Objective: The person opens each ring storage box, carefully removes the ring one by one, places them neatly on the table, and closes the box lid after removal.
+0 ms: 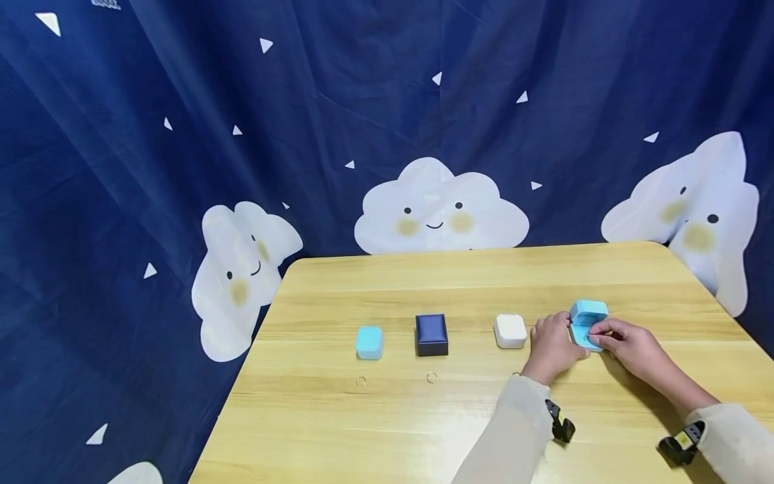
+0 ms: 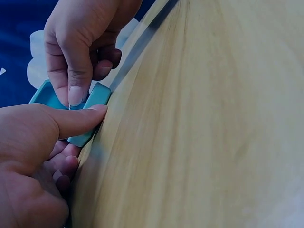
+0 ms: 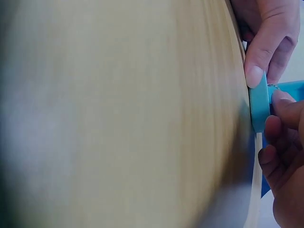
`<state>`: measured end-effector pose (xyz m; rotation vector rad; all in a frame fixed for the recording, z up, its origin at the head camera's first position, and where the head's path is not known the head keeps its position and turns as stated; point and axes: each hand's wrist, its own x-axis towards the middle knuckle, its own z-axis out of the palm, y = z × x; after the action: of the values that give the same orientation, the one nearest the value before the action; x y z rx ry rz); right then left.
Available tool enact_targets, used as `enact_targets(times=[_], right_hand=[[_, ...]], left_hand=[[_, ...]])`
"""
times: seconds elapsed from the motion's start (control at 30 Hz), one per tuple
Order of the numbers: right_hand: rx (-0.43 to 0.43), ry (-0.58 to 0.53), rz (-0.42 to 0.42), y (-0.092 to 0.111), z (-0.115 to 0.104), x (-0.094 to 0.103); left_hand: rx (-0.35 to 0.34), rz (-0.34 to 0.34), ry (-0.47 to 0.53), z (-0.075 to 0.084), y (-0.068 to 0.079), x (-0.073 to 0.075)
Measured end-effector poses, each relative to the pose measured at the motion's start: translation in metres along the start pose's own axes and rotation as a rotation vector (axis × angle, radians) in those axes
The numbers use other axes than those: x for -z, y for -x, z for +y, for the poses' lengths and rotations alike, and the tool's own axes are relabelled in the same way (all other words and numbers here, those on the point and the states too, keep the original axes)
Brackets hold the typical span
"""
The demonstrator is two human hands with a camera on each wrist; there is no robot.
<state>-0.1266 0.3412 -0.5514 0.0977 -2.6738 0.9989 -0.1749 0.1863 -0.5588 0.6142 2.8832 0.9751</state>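
Observation:
At the right of the table stands a light-blue ring box [image 1: 579, 334] with its lid raised. My left hand [image 1: 553, 346] holds the box from its left side, the thumb lying along the front edge in the left wrist view. Over the box's inside, my right hand [image 1: 631, 343] pinches a small ring [image 3: 273, 86] between thumb and forefinger. Only a thin shiny arc of that ring shows; the fingertips and the box hide the rest. The fingertips are right at the cushion inside.
Left of the hands stand a closed white box [image 1: 510, 331], a dark blue box [image 1: 432, 335] and another light-blue box [image 1: 369, 343] in a row. Loose rings lie in front of them, one partly hidden by the left sleeve [image 1: 514, 420]. A patterned curtain [image 1: 338, 87] hangs behind the table.

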Motion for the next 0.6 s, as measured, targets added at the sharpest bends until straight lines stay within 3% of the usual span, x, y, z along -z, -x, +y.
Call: enact_targets(times=[0.27,0.6], right_hand=[[-0.077,0.006,-0.017,-0.0007,-0.0023,-0.0030],[-0.200,-0.121,-0.049,-0.0002,-0.0028,-0.0019]], left_hand=[[-0.015,0.005,-0.021,0.0011,0.0002,0.0031],[-0.029,0.013,-0.035,0.0005,-0.0013,0.0018]])
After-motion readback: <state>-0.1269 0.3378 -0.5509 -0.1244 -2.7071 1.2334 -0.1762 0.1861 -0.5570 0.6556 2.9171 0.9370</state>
